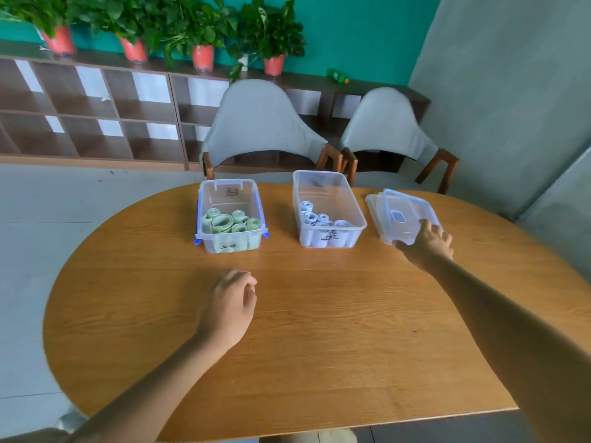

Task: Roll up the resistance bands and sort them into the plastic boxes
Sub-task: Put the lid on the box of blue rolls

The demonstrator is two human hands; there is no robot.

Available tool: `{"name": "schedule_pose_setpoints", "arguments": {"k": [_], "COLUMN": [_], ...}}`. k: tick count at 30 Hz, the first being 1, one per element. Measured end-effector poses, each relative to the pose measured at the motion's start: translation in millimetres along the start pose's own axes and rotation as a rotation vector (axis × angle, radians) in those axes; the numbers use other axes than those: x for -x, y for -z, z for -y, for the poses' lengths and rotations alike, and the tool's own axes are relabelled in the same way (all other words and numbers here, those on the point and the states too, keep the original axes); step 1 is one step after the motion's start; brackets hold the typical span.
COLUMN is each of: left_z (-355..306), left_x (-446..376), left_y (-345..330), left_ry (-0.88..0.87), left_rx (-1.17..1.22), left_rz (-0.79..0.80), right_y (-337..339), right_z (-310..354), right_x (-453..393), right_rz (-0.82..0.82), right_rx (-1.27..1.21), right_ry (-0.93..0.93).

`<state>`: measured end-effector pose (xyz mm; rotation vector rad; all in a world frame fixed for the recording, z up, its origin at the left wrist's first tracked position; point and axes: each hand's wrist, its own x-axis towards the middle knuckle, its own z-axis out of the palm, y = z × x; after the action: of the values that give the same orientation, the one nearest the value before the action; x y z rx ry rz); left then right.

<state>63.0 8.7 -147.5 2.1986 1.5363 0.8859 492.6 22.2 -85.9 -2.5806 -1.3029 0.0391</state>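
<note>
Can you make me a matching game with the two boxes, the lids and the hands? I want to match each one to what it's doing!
Things:
1. left box
2. right box
3. stack of lids
4. left hand

What goes with it:
A. over the bare table, holds nothing
B. holds rolled green bands
C. the right hand touches it
D. holds rolled white bands

Pairs: 1-B, 2-D, 3-C, 4-A
</note>
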Motion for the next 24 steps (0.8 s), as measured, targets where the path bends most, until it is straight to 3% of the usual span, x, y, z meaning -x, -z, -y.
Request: {"name": "schedule_pose_setpoints", "arguments": {"k": [4, 10, 16, 24], "left_z": [-7.4, -8.4, -9.3, -8.5], "left_x": [0.8, 8.4, 9.8, 10.2], "left_y": [-12.2, -22.9, -23.7, -24.4], "left_ry": [-0.058, -0.083, -0.082, -0.080], "left_rx": [-0.063, -0.215, -0.236, -0.233], "left_rz": [-0.043, -0.070, -0.075, -0.081], "right_y": [-13.3, -27.9, -41.5, -19.2], "right_z": [-22.5, -22.3, -17.2, -23.0], "right_x": [-17.9, -38.0, -31.2, -15.5], "right_rz": [0.142, 0.168, -0.004, 0.022], "right_rx": [0.060, 0.064, 0.125, 0.254], "right_ry": [0.030, 0.100, 0.193, 0.290]}}
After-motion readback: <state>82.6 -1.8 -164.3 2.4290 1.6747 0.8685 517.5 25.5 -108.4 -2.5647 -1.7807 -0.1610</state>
